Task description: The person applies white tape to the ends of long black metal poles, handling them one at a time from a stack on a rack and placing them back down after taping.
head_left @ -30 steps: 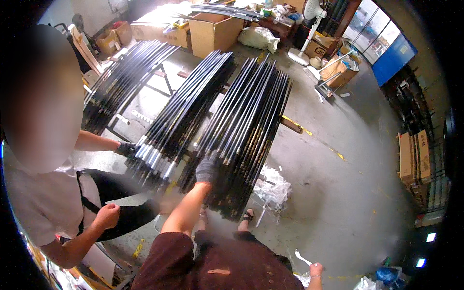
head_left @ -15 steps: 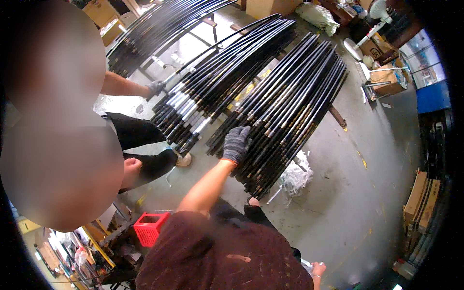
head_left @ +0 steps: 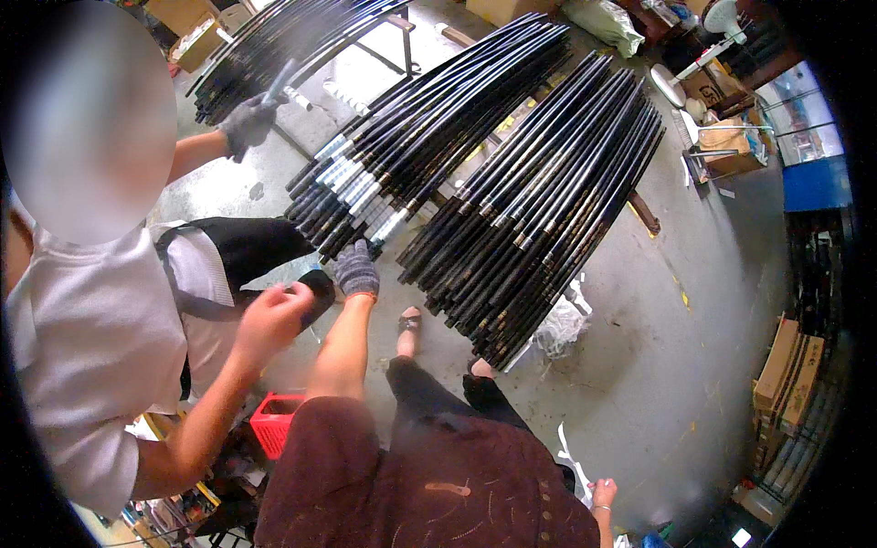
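My left hand (head_left: 356,273), in a grey knit glove, is at the near butt ends of a bundle of black rods (head_left: 427,119), some with white sleeves. Its fingers look closed on the butt of one black rod, though their tips are partly hidden. To the right, a second bundle of black rods (head_left: 548,183) with gold marks lies slanting on a support. My bare right hand (head_left: 603,494), low at the right of my body, is closed on a thin white strip (head_left: 575,457) that hangs loose beside it.
A co-worker in a light shirt (head_left: 82,320) stands close on the left, a gloved hand (head_left: 248,126) near a third rod bundle (head_left: 292,46). Crumpled clear plastic (head_left: 559,331) lies on the floor by the rods. A red crate (head_left: 274,425) and cardboard boxes (head_left: 786,374) stand around.
My left hand has moved left from the right bundle to the butt ends of the middle one. The co-worker's gloved hand has risen away from the rods, and their other hand has come forward.
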Motion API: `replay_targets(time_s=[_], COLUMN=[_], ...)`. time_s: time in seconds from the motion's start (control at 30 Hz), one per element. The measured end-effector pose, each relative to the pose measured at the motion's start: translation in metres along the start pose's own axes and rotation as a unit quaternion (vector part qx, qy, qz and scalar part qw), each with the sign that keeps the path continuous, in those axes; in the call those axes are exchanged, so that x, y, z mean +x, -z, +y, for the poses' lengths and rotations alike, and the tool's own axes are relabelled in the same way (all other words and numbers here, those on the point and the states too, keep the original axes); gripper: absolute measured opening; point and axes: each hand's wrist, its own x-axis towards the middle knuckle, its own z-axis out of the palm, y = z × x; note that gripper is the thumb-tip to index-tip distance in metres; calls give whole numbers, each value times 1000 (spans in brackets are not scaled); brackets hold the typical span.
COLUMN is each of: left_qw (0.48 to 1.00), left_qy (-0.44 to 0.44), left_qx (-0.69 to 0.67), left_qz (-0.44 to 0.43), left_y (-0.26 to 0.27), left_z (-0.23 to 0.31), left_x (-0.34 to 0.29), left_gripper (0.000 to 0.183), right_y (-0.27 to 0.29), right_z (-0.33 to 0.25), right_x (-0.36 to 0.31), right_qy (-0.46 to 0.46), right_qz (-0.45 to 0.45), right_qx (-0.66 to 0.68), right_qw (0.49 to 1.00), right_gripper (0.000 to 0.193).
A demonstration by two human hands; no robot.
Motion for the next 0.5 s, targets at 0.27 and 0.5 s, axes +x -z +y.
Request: replay_targets(time_s=[0.27, 0.5], left_qw=[982, 756], left_qy=[-21, -40], left_qx=[-145, -560], left_qz=[-116, -336], left_y=[52, 105], left_z=[18, 38], left_x=[-6, -52], left_gripper=[41, 33], right_y=[-4, -57], right_z=[22, -113], right_x=[30, 25], right_qy=[114, 101], right_qz=[75, 62], right_qx=[-130, -12], right_qw=[982, 993], right_gripper=[11, 14])
